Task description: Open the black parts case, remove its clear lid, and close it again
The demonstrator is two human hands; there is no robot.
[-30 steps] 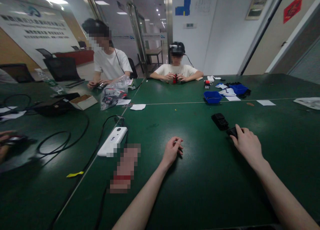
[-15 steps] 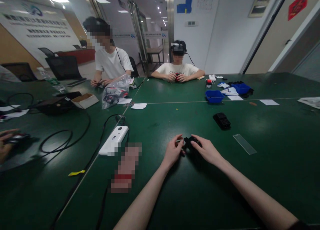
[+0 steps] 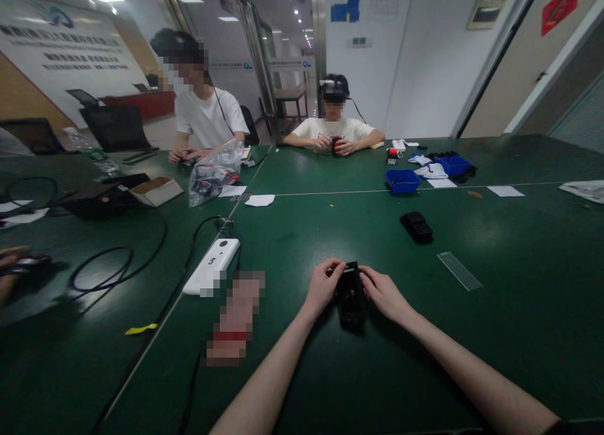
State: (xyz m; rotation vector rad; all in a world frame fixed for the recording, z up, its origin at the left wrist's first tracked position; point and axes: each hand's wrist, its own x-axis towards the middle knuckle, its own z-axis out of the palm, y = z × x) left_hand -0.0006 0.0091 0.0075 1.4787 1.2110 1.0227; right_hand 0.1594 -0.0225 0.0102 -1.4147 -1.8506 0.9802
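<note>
Between my hands is a black rectangular case (image 3: 352, 299), its hollow-looking inner side facing me. My left hand (image 3: 325, 285) grips its upper left edge, thumb across the top corner. On the opposite edge, the fingers of my right hand (image 3: 381, 290) are closed against the case. Small details inside it are too dark to make out. Farther off to the right lies another black boxy device (image 3: 416, 227), apart from both hands. A clear flat strip (image 3: 459, 271) rests on the table to the right of my right hand.
The green table (image 3: 302, 372) carries a white power bank (image 3: 212, 266) marked 5, black cables, a blue tray (image 3: 402, 180), a plastic bag (image 3: 214, 177) and an open carton (image 3: 156, 191). Two people sit across the table. Another person's hand (image 3: 9, 274) shows at the left edge.
The black case has turned between my hands, so its long hollow side now faces me. My right hand has shifted from over it to its right edge.
</note>
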